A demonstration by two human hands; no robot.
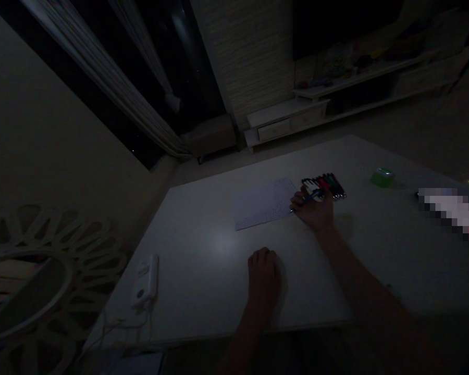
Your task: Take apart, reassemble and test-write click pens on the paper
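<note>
My right hand [315,212] grips a dark blue pen [311,197], palm partly turned up. The pen's tip end points down and left, near the right edge of a sheet of paper [254,200]. Small dense writing or print covers the sheet's right side and lower edge. Just beyond this hand lies a row of several pens [332,182], dark, red and green, side by side. My left hand [263,273] rests on the white table [203,276] below the paper, fingers curled in, with nothing seen in it.
A green translucent box [383,177] stands to the right of the pens. At the right edge lies a blurred-out flat object [453,208]. A white power strip [145,281] with cables lies at the left. Beyond the table is a low white cabinet [285,122]. The room is dim.
</note>
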